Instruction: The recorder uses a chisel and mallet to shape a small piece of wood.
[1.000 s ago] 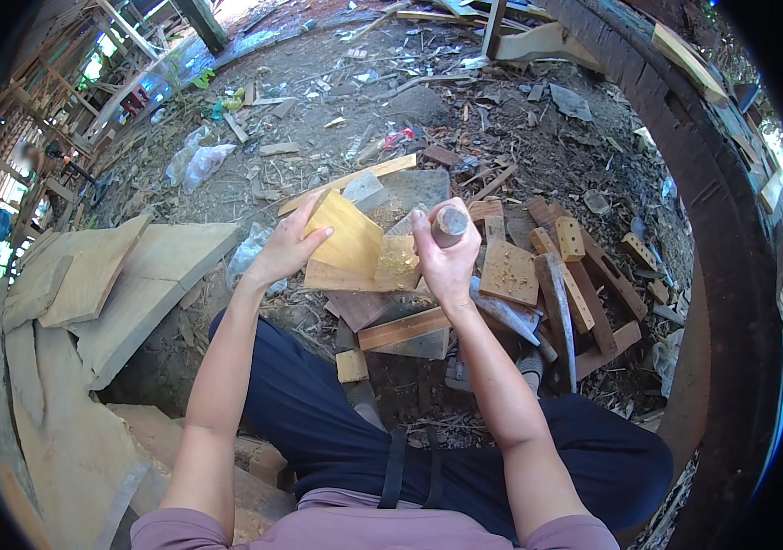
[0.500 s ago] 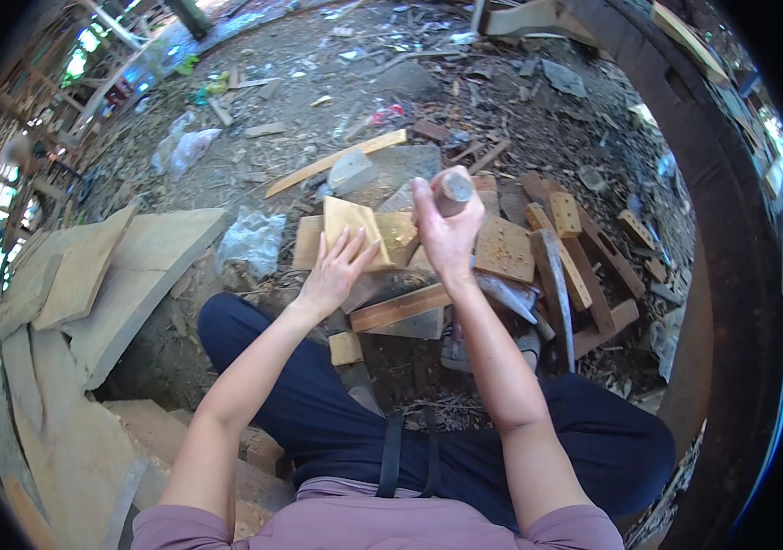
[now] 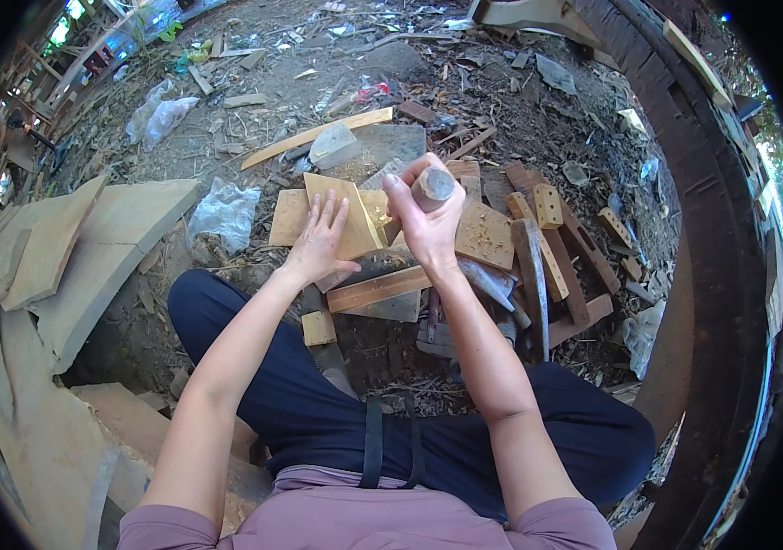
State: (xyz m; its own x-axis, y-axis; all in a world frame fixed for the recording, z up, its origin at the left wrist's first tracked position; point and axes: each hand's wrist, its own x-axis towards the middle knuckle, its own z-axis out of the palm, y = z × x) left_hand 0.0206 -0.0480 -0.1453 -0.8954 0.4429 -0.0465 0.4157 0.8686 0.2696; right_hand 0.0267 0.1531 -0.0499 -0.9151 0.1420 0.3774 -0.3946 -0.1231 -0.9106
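Observation:
My left hand point(image 3: 316, 240) lies with fingers spread on a pale yellow wooden piece point(image 3: 352, 218), its thumb pointing right. That piece leans over a flat board point(image 3: 288, 220) on the ground in front of me. Just to its right, my right hand point(image 3: 428, 225) is closed around a round wooden handle point(image 3: 434, 186) held upright, its end facing up. The tool's lower end is hidden behind the hand. Below the hands lies a brown wooden block point(image 3: 378, 290), with a small yellow block point(image 3: 318, 327) by my knee.
Right of my hands are a long curved tool point(image 3: 531, 284), a board with shavings point(image 3: 485, 236) and several drilled wooden strips point(image 3: 548, 207). Large planks point(image 3: 126, 257) are stacked at left. Plastic bags point(image 3: 225, 215) lie beyond, and a dark curved beam point(image 3: 722, 229) stands at right.
My view has shifted, so the scene sits further left and up. My left hand's fingers have moved further up the yellow piece, which shows more of its broad face. The right hand keeps its grip.

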